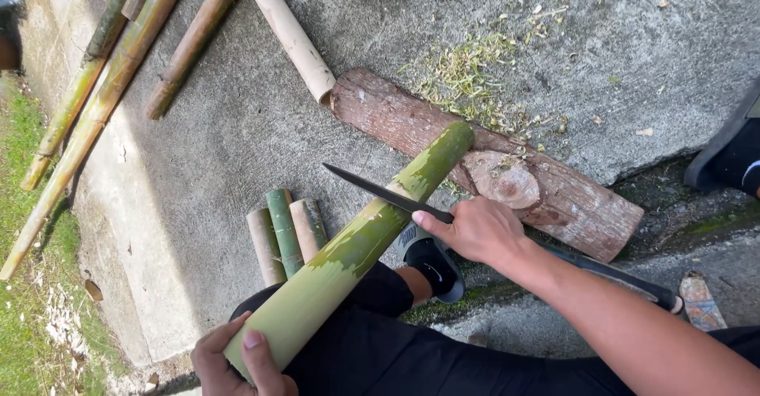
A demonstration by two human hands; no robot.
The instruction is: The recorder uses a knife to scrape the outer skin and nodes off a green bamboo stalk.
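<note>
My left hand (233,360) grips the near end of a thick green bamboo piece (356,242), which slants up and to the right until its far end rests on a brown log (554,198). In my right hand (475,228) is a long dark knife (372,189), thumb pressed along the handle. The blade lies across the bamboo near its middle, tip pointing left. Pale scraped patches show on the bamboo skin.
Three short bamboo sections (285,234) lie on the concrete beside my knee. Long bamboo poles (103,87) and a pale pole (289,32) lie at the upper left. Green shavings (475,75) are scattered behind the log. Grass (32,285) borders the left edge. A dark shoe (431,261) sits below the bamboo.
</note>
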